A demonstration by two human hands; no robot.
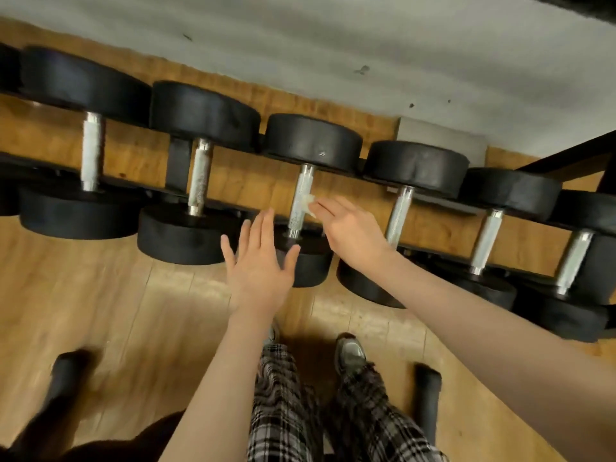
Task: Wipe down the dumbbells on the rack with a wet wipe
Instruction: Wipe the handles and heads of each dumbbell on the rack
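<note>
Several black dumbbells with silver handles lie side by side on a low black rack [178, 163]. My right hand [350, 230] presses a small white wet wipe [308, 203] against the silver handle of the middle dumbbell [311, 138], roughly at mid-length. My left hand [258, 261] hovers flat with fingers spread, just left of that handle and over the dumbbell's near head, holding nothing. The near head is mostly hidden by both hands.
A white wall [333, 45] rises right behind the rack. Wooden floor [116, 311] lies in front, where my plaid-trousered legs and shoes [350, 353] stand. Dark blurred objects sit at lower left [63, 371] and lower right [428, 395]. More dumbbells [510, 191] crowd the right.
</note>
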